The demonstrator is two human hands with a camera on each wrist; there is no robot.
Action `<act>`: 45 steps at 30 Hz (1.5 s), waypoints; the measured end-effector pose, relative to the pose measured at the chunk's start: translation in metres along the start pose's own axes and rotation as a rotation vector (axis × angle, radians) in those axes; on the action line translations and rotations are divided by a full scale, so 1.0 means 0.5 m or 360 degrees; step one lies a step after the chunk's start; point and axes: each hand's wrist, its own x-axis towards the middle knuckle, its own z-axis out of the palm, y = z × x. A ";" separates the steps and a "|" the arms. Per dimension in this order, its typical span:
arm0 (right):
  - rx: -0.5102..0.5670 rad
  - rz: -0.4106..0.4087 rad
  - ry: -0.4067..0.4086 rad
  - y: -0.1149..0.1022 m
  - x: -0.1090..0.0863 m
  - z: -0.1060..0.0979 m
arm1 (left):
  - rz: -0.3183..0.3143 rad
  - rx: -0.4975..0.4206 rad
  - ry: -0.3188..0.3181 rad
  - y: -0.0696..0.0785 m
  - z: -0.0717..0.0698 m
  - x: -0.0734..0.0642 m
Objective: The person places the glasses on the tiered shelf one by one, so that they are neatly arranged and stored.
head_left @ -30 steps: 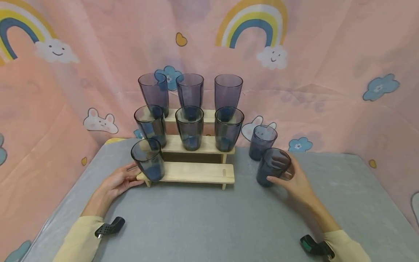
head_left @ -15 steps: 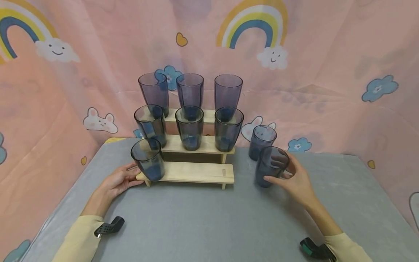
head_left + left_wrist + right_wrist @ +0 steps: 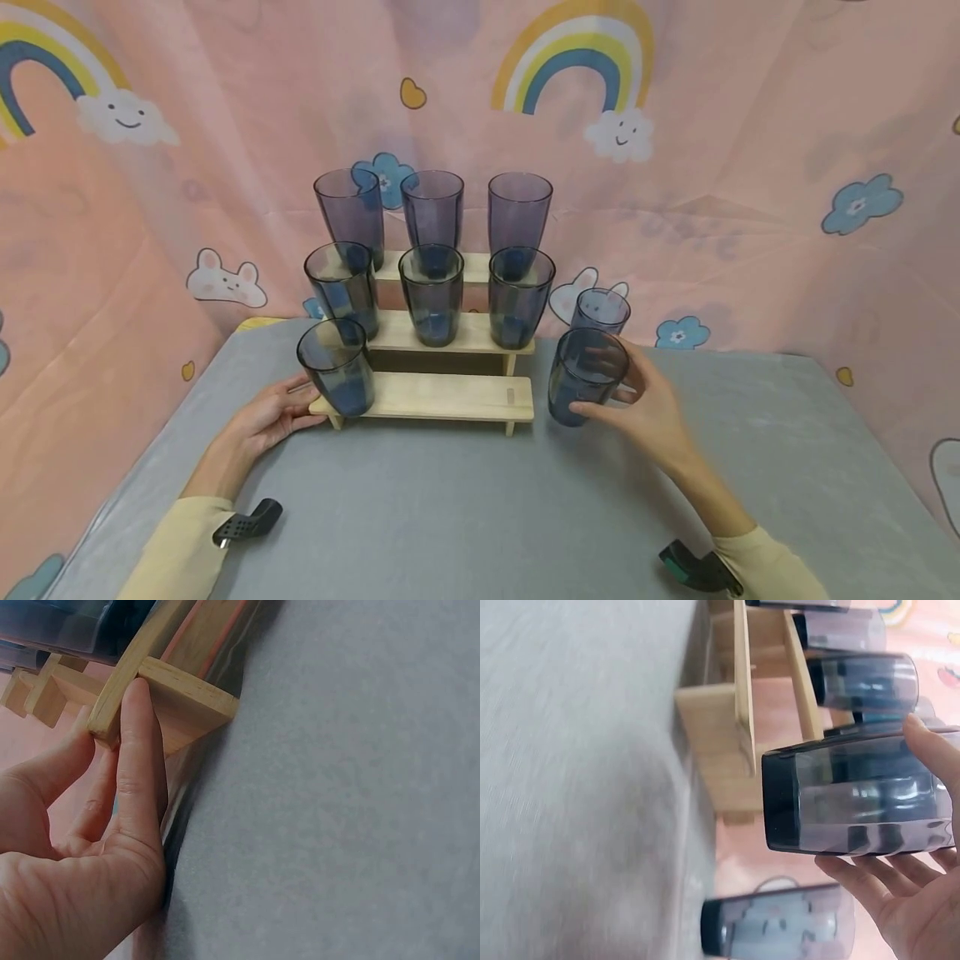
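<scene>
My right hand (image 3: 652, 408) grips a blue-tinted drinking glass (image 3: 573, 387) from its right side, upright and beside the right end of a three-step wooden stand (image 3: 450, 396). In the right wrist view that glass (image 3: 855, 795) shows a gap between its dark base and the table. At the stand's lower left corner my left hand (image 3: 266, 417) pinches the end of the bottom board (image 3: 124, 682), fingers beneath it and thumb at its edge. One glass (image 3: 341, 375) stands at the left of the bottom step. The middle step bears three glasses (image 3: 433, 300), the top step three more (image 3: 431, 204).
Another glass (image 3: 602, 308) stands on the grey-covered table (image 3: 450, 517) behind the held one, partly hidden by it. A pink printed curtain (image 3: 712, 108) hangs right behind the stand. Black wrist devices (image 3: 701, 571) sit at both sleeves.
My right hand has moved left with the glass, off the spot where it stood, to near the stand's right end. The left hand and the stand stay as they were.
</scene>
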 end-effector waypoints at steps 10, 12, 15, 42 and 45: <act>0.0099 -0.0042 -0.0116 -0.026 0.020 0.057 | -0.0008 -0.0024 0.0000 0.005 0.001 0.003; 0.0107 -0.0032 -0.0131 -0.031 0.024 0.070 | -0.0009 -0.0021 0.0006 0.006 0.002 0.002; 0.0129 -0.0026 -0.0148 -0.041 0.029 0.091 | -0.0002 -0.0005 0.0006 0.006 0.001 0.001; 0.0540 -0.0055 -0.0260 -0.107 0.073 0.257 | 0.0002 0.0036 0.0023 0.003 0.003 0.002; 0.0531 -0.0084 -0.0270 -0.113 0.074 0.267 | 0.0016 0.0057 0.0006 0.001 0.002 0.001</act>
